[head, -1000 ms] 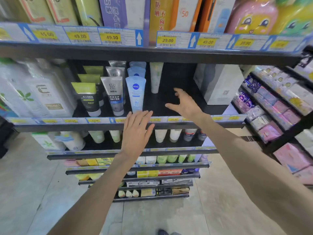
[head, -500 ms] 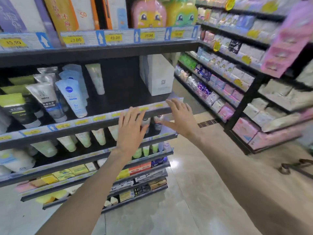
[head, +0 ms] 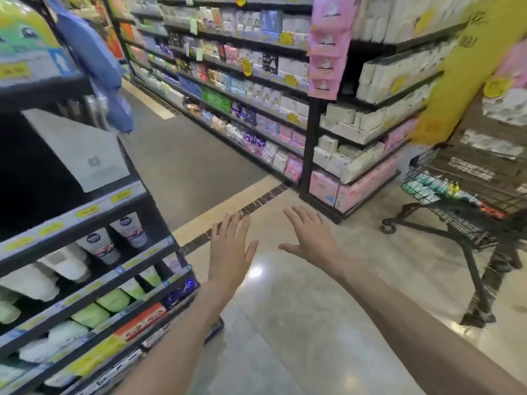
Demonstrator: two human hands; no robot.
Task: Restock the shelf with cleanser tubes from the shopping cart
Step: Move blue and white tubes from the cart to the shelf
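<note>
Left hand point(head: 231, 252): raised over the tiled floor point(head: 299, 323), palm down, fingers straight and close together, holding nothing. Right hand point(head: 309, 232): beside it, a little apart, fingers straight and spread with the thumb out to the side, likewise holding nothing. Shelf point(head: 85, 223): dark multi-tier unit at the left edge of view, price labels along each front edge; one tier carries a white box point(head: 77, 149), the tier below two upright cleanser tubes point(head: 114, 238) with dark round logos, standing on their caps just beside each other; lower tiers hold white and pale green packs (labels blurred, not readable). Shopping cart point(head: 462, 201): dark wire cart on castors, standing at the right, well apart from both hands; its basket holds a row of pale, teal-tinted items lying together, too blurred to identify with certainty. Far shelving point(head: 256, 95): long aisle unit across the floor, stocked with pink, white and blue packets. Pink hanging packs point(head: 328, 44): strip at the end of that unit. Yellow banner point(head: 445, 75): hanging above the cart, tilted.
</note>
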